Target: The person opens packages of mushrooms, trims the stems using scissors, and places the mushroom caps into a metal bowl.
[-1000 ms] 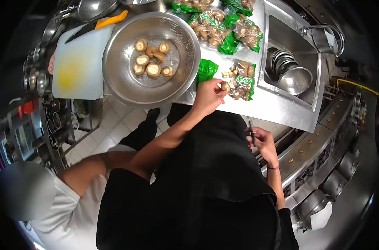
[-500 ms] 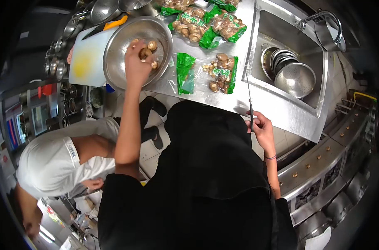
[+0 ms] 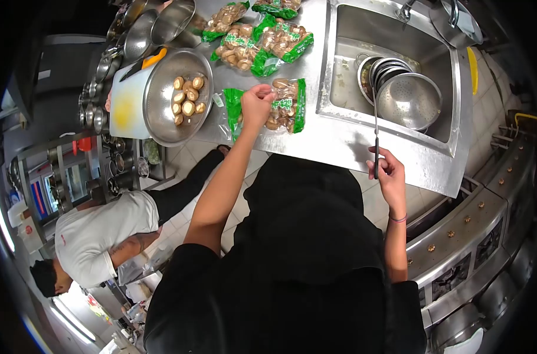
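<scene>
My left hand [image 3: 258, 104] is at the torn side of a clear and green bag of shiitake mushrooms [image 3: 287, 106] on the steel counter. Its fingers are curled together; whatever lies between them is hidden. In my right hand [image 3: 390, 172] is a thin-bladed knife [image 3: 376, 154], gripped by its black handle with the blade pointing away from me, over the counter's front edge and the sink rim. Left of my left hand stands a wide steel bowl [image 3: 155, 112] with several mushrooms [image 3: 189, 108] in it, some showing pale undersides.
More bagged mushrooms [image 3: 236, 47] lie further back. A white cutting board [image 3: 125, 109] with an orange-handled knife [image 3: 154, 58] is left of the bowl. The sink [image 3: 354, 50] holds a colander [image 3: 409, 101] and stacked bowls. A co-worker [image 3: 106, 230] bends at left; stoves [image 3: 466, 236] line the right.
My left hand has left the mushrooms in the bowl and moved right to the bag. My right hand still holds the knife. The view has shifted, and the co-worker has changed position.
</scene>
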`<state>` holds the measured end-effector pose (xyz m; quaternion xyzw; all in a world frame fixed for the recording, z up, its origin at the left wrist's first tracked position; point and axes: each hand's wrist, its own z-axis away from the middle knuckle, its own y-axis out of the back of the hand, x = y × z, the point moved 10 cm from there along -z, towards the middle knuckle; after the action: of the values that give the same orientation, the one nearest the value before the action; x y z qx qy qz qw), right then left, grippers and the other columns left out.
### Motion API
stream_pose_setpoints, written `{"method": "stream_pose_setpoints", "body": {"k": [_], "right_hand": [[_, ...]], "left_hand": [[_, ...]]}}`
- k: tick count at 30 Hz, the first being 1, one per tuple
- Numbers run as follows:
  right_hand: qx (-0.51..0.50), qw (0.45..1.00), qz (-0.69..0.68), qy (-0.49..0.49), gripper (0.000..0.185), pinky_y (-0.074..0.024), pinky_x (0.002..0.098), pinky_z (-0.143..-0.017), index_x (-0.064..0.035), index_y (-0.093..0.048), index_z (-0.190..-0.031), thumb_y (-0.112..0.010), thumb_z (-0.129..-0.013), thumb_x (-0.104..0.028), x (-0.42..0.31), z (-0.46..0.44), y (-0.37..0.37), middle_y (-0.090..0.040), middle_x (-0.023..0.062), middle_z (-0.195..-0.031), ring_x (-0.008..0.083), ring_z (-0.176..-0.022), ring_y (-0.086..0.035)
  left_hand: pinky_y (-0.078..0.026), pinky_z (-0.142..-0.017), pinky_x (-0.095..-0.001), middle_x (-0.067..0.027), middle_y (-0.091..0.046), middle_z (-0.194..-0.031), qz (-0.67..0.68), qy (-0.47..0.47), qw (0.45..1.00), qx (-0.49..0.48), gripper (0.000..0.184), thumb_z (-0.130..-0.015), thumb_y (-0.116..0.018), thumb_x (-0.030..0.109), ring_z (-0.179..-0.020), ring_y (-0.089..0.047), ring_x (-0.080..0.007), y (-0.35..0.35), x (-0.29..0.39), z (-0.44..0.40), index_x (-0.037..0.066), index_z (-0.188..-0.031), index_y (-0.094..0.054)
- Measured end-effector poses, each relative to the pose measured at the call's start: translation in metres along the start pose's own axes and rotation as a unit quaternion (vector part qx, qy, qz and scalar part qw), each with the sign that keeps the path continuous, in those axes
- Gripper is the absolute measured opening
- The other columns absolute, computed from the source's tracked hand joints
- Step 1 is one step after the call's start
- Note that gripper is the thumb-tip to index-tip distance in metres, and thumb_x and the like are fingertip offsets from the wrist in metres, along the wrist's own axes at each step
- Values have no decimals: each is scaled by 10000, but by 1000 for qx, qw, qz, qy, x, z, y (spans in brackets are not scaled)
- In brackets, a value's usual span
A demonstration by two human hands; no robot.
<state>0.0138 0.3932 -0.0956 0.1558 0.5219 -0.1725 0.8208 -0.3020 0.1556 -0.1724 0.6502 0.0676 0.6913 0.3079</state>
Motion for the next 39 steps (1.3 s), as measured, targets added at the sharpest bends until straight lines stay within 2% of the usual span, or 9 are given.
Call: {"method": "stream_pose_setpoints", "body": {"k": [3,9,14,16,21,24,26,29,39], "right_hand": [[-96,994,-33,-43,290,-414,209,-561,1,-613,-1153,-658,-890,-112,17,-14,-34,-554,-30,-611,52,-561,-527],[-291,899,-292,-150,416,-583,329,-669,-2,-600,-1099,-609,-929,-382,21,-61,-155,-545,20,-673,115,-587,-585],[-262,923,-228,-166,370,-577,297,-629,4,-604,-1071,-627,-918,-332,30,-62,-161,-543,17,-657,99,-566,-574],[-260,932,-193,-160,352,-572,286,-619,6,-611,-1057,-629,-918,-317,40,-63,-161,-546,15,-661,95,-567,-571],[-177,973,-108,-102,228,-505,225,-541,1,-632,-942,-631,-917,-226,41,-80,-150,-560,3,-661,78,-548,-539],[-126,988,91,-8,214,-391,254,-483,-12,-637,-905,-710,-845,-204,21,-79,-139,-503,0,-538,69,-481,-442],[-123,951,264,107,317,-459,338,-531,-35,-647,-978,-731,-783,-270,-37,-57,-148,-552,91,-546,218,-487,-549],[-137,916,324,194,408,-492,436,-602,-55,-654,-1037,-721,-747,-334,-59,-44,-171,-627,154,-632,358,-628,-634],[-198,910,323,170,287,-473,474,-601,-45,-661,-864,-723,-760,-305,-45,-38,-199,-603,187,-612,398,-611,-609]], "left_hand": [[-503,-624,-218,-52,-702,-986,84,-110,990,33,365,-792,-657,-103,-659,-604,-71,0,26,7,-40,-1151,-635],[-446,-580,-196,-34,-684,-1056,88,-73,992,-51,436,-761,-669,-107,-656,-557,-39,-18,25,8,25,-1175,-629],[-463,-562,-266,-27,-688,-837,113,-127,985,-17,328,-739,-710,-54,-628,-559,-70,-22,52,8,27,-1044,-617],[-478,-575,-303,-61,-681,-816,-43,-88,995,-32,276,-739,-714,-27,-624,-570,-103,-29,52,7,26,-985,-603],[-476,-585,-285,-80,-692,-839,-63,-58,995,50,292,-816,-627,28,-642,-598,-137,40,43,22,43,-1108,-635],[-508,-611,-268,-101,-692,-902,12,17,997,79,312,-892,-568,60,-685,-639,-166,78,10,33,12,-1198,-601],[-568,-669,-307,-148,-683,-1000,363,204,908,39,262,-921,-535,39,-746,-689,-234,70,-17,50,-43,-1166,-579],[-593,-728,-322,-167,-663,-1015,432,226,873,14,218,-928,-569,65,-780,-690,-252,66,-6,62,-29,-1125,-560],[-587,-705,-314,-90,-654,-907,519,159,839,32,81,-942,-597,101,-752,-664,-181,50,-14,79,35,-975,-566]]}}
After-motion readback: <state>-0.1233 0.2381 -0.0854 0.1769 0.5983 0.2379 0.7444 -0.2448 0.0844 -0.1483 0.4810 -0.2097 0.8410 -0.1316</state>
